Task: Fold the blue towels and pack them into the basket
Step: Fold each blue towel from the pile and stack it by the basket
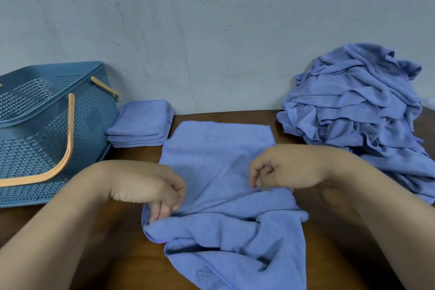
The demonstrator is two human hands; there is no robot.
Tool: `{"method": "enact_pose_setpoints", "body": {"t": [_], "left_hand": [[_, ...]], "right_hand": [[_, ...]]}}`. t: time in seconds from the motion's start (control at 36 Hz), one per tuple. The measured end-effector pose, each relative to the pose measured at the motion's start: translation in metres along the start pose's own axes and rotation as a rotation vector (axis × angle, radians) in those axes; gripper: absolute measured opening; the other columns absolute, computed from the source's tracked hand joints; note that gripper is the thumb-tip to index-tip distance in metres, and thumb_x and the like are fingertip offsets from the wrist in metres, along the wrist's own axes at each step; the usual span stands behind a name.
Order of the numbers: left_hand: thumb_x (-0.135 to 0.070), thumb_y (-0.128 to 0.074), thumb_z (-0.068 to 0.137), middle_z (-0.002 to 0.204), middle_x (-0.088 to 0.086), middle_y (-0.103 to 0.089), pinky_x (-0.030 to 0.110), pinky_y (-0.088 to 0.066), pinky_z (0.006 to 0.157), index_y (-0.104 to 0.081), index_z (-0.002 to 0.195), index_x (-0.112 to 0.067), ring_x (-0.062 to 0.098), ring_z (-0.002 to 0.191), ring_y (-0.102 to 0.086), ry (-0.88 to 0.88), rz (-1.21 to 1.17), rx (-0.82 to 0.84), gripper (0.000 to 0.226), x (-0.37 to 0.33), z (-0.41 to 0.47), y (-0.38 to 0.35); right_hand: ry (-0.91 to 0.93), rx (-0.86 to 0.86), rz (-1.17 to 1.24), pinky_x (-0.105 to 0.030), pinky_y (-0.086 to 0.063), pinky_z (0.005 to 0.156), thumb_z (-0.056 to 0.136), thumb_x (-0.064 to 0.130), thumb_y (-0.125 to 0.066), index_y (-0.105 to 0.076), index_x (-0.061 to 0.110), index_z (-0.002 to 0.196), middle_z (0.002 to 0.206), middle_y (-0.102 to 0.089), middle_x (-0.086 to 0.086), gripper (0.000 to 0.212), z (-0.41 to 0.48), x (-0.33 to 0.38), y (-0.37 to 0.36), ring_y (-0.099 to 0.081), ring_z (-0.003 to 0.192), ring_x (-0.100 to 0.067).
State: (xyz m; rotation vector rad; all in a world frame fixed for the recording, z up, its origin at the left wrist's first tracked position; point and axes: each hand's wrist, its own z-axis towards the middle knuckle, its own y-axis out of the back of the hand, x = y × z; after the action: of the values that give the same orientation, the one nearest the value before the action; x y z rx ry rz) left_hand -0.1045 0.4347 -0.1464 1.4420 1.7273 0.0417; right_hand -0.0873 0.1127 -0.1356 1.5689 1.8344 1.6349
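Pinching the towel [219, 153] at two places: with the left hand [153, 188], fingertips closed on the left hem; with the right hand [277, 169], fingers curled down onto a ridge of cloth right of centre, seemingly nipping it, though hard to confirm under the knuckles. Spread across the table [134, 154], flat and square at the far half, rumpled at the near half and spilling over the near edge.

Probably early in the first fold.

To do it well:
- Shift the grips to the two near corners rather than mid-cloth.
- Lift together and shake out the bunching.
- Carry the near hem up to the far hem, matching corners before pressing down.
- Smooth outward from the centre to avoid trapping creases.

Little bare wood on either side, so fold straight away from the body, not sideways.

Mind the stack [138, 122] of folded ones just off the far-left corner, nearly touching it. Beside that, the basket [89, 125], with one handle swung down on the near side; hard to tell whether anything is inside.

On the right, a loose pile [357, 110] heaped against the wall [211, 30] and trailing close to the right forearm; avoid snagging it when lifting.
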Motion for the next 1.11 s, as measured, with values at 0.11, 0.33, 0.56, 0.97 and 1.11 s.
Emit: {"method": "enact_pose_setpoints", "body": {"t": [0.11,0.33,0.56,0.97,1.11], "left_hand": [[-0.021,-0.053,0.097,0.083,0.005,-0.078,0.033,-0.053,0.067,-0.067,0.096,-0.022,0.019,0.066,-0.068,-0.148,-0.004,-0.341,0.014,0.001,0.012,0.001],[-0.069,-0.046,0.092,0.119,-0.023,-0.06,0.037,-0.047,0.105,-0.064,0.119,-0.043,0.003,0.114,-0.057,-0.233,0.382,-0.718,0.042,0.036,0.054,-0.005],[-0.057,-0.047,0.096,0.103,-0.021,-0.061,0.04,-0.051,0.09,-0.061,0.096,-0.041,0.005,0.1,-0.057,-0.285,0.337,-0.911,0.021,0.029,0.057,-0.009],[-0.086,-0.021,0.096,0.175,-0.018,0.012,0.043,0.004,0.132,-0.002,0.165,-0.054,0.014,0.162,0.017,0.039,0.415,-0.714,0.078,0.025,0.093,-0.02],[-0.089,-0.018,0.093,0.174,-0.019,0.017,0.042,0.007,0.132,0.004,0.164,-0.055,0.014,0.16,0.023,0.057,0.424,-0.695,0.081,0.026,0.096,-0.017]], "right_hand": [[0.03,-0.415,0.022,-0.027,-0.052,0.067,0.1,0.017,-0.061,-0.074,0.029,0.099,0.078,-0.074,0.014,0.017,0.017,-0.011,-0.004,-0.067,0.071,-0.003],[-0.133,-0.473,-0.165,-0.034,-0.041,0.108,0.108,0.047,-0.048,-0.042,0.027,0.16,0.152,-0.051,0.002,0.055,0.043,-0.043,-0.029,-0.052,0.132,-0.02],[-0.174,-0.657,0.03,-0.041,-0.052,0.094,0.108,0.051,-0.037,-0.067,0.03,0.111,0.11,-0.067,0.007,0.036,0.058,-0.067,-0.026,-0.063,0.102,-0.016],[-0.206,-0.309,0.014,-0.048,0.002,0.128,0.102,0.053,-0.052,-0.02,0.049,0.165,0.177,0.004,0.011,0.07,0.115,-0.114,0.013,0.011,0.162,-0.012],[-0.22,-0.45,-0.088,-0.049,-0.004,0.13,0.091,0.086,-0.042,-0.016,0.055,0.163,0.176,-0.002,0.013,0.082,0.137,-0.125,0.01,0.004,0.163,-0.019]]}}
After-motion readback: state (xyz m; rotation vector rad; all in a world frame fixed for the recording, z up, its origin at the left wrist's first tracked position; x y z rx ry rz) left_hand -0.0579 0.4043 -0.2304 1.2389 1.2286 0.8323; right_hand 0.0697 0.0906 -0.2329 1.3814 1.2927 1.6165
